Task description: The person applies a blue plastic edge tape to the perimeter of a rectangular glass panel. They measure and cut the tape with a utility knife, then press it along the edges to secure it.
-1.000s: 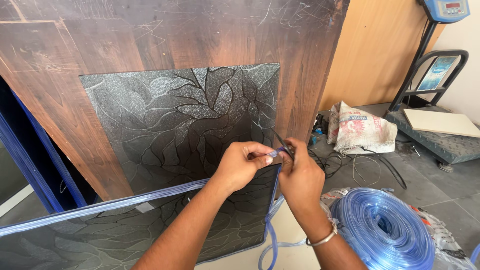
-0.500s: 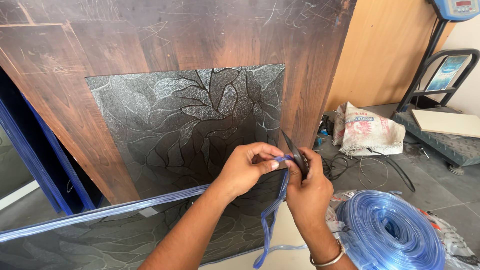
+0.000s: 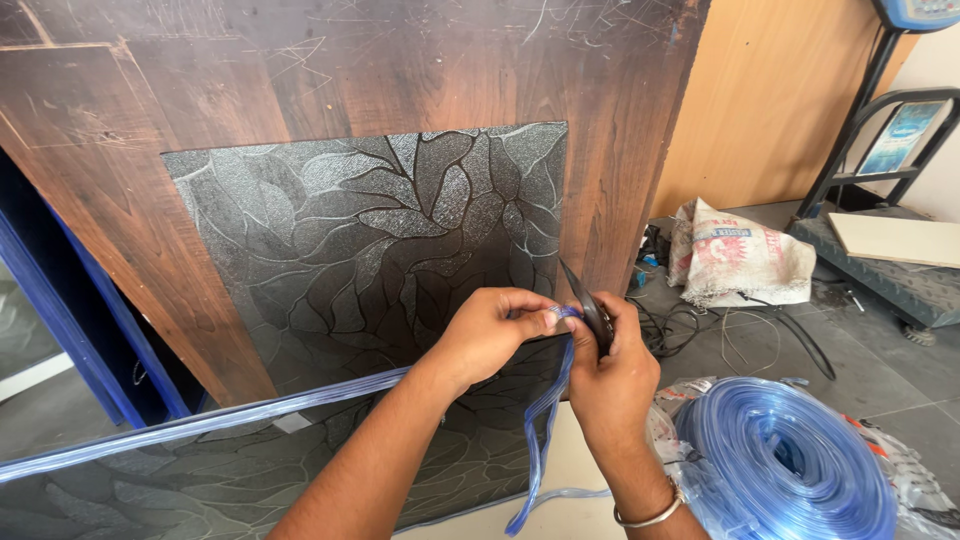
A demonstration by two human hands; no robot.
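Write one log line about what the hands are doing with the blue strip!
left hand: pinches blue plastic strip | right hand: grips dark blade tool at strip | behind: leaf-patterned glass panel | floor: blue strip roll

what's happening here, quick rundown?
A person works at the corner of a dark patterned glass panel that lies on a scratched wooden board. The left hand pinches a clear blue plastic strip at the panel's edge. The right hand holds a dark blade-like tool against that strip. A coil of the same blue strip sits on the floor to the right.
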